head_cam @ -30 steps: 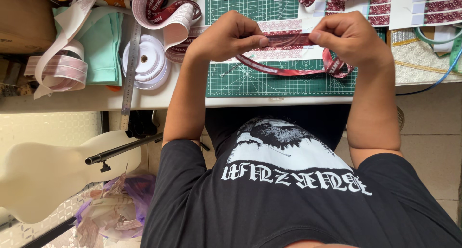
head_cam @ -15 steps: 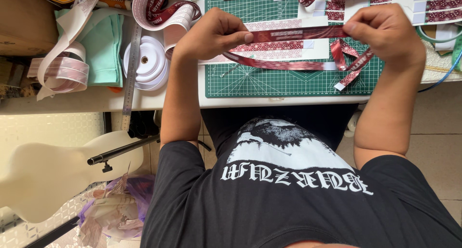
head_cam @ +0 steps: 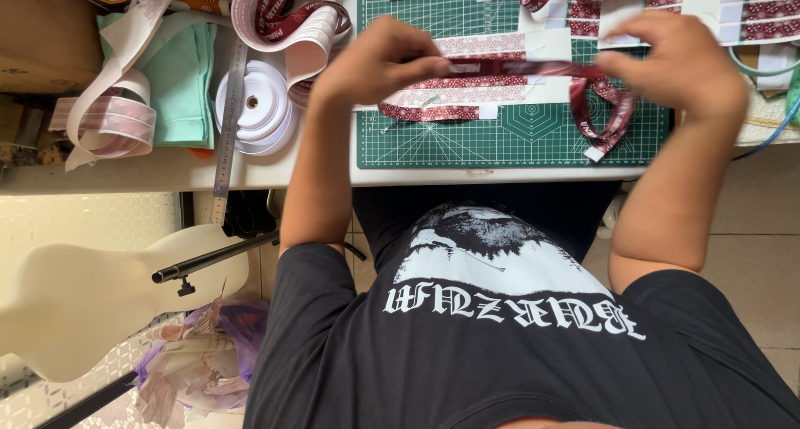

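Note:
My left hand [head_cam: 375,62] and my right hand [head_cam: 675,67] each pinch one end of a dark red patterned ribbon [head_cam: 517,67]. It is pulled straight between them, just above a green cutting mat [head_cam: 467,142]. The ribbon's loose tail [head_cam: 612,121] loops down from my right hand onto the mat and ends in a white tip. Under the stretched ribbon, more ribbon strips on white paper backing [head_cam: 467,96] lie flat on the mat. Both hands are motion-blurred.
A stack of white ribbon rolls [head_cam: 254,104], a steel ruler [head_cam: 229,121], teal cloth [head_cam: 179,79] and coils of pale ribbon [head_cam: 108,117] crowd the table's left. More red ribbon strips [head_cam: 717,12] lie at the far right. Below the table are a cream mannequin form [head_cam: 83,304] and a bag of scraps [head_cam: 200,362].
My hands were close together on the folded ribbon, then moved apart and drew it out straight. The tail now hangs from my right hand onto the mat.

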